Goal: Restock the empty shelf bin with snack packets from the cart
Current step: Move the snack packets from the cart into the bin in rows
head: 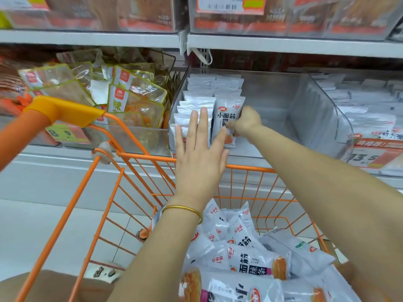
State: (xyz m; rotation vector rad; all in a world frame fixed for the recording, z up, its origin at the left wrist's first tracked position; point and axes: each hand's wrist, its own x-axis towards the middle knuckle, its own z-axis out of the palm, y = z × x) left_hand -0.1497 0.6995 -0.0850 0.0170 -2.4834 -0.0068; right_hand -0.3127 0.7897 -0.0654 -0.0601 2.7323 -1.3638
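Store shelf [65,158] up close, my left hand [200,158] props the packet row [196,101] upright with flat straight fingers so my right hand [247,123], curled round one snack packet [225,120], can slot it alongside in the bin [316,105].

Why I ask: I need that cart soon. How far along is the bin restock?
Partly done. Two rows of upright packets fill the left side of the bin. In hand: the right hand grips the second row's front packet; the left hand lies flat against the first row. Left: the bin's right side is bare, and a pile of packets lies in the cart.
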